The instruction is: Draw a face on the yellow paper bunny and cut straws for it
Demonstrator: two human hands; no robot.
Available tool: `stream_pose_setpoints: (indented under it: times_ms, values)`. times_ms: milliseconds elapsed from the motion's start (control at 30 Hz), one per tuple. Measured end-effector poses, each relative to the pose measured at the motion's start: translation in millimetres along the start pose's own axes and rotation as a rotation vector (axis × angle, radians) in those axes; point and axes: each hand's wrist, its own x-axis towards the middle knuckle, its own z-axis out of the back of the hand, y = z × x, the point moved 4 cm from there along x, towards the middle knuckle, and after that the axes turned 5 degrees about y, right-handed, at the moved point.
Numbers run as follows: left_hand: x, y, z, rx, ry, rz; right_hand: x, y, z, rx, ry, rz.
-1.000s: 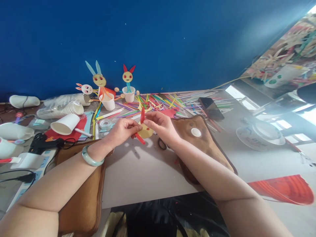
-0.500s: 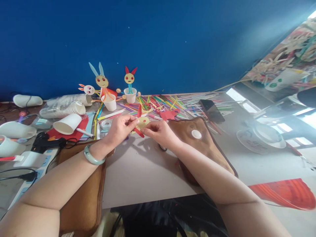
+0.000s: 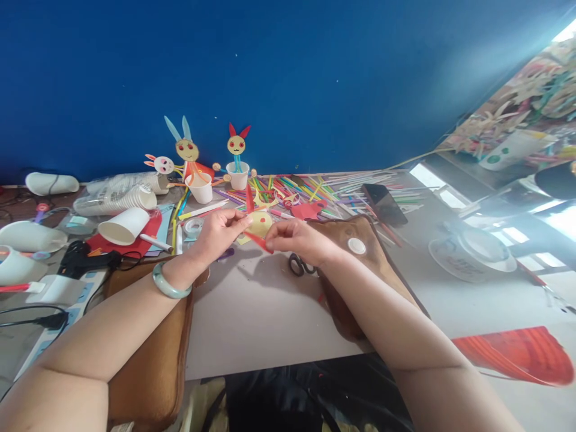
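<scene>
Between my hands is a yellow paper rabbit head [image 3: 258, 226], a round disc with a red dot on it. One red paper ear [image 3: 249, 199] points up from it and another red strip [image 3: 261, 242] slants down to the right. My left hand [image 3: 224, 233], with a pale bangle at its wrist, pinches the disc's left edge. Thumb and fingers of my right hand [image 3: 297, 240] are closed at the disc's right side, on the lower red strip's end. Below my right hand lie black-handled scissors [image 3: 300, 265], their blades hidden.
Finished rabbit figures stand in paper cups [image 3: 198, 189] by the blue wall. Coloured sticks [image 3: 310, 189], red paper scraps [image 3: 308, 209] and a phone [image 3: 384, 204] lie behind my hands. Brown cushions [image 3: 148, 348] flank the work area. A glue gun [image 3: 87, 257] and power strip sit left.
My right hand has shifted slightly right, and the lower red strip shows more beyond the disc. The rabbit head has turned a little. More of the scissors' handles is visible.
</scene>
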Motion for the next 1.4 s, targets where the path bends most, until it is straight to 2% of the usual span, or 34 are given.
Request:
stream_pose_setpoints:
  times_ms: [100, 167, 233, 333, 500, 800, 1400]
  values:
    - [2, 6, -1.9, -0.235, 0.024, 0.107, 0, 6, 21, 0.225, -0.267, 0.153]
    - [1, 9, -5.2, -0.350, 0.035, 0.169, 1, 4, 30, 0.292, -0.441, 0.223]
    - [0, 9, -9.0, -0.412, 0.050, 0.205, 3, -1, 34, 0.283, -0.530, 0.234]
    - [-1, 7, -13.1, -0.423, 0.071, 0.200, 4, -7, 31, 0.219, -0.588, 0.215]
    - [-4, 5, -15.6, -0.384, 0.099, 0.158, 3, -11, 23, 0.135, -0.603, 0.224]
    - [-6, 3, -16.6, -0.283, 0.137, 0.166, 5, -19, 18, 0.157, -0.595, 0.215]
    - [-6, 2, -14.9, -0.215, 0.119, 0.169, 2, -14, 10, 0.181, -0.528, 0.209]
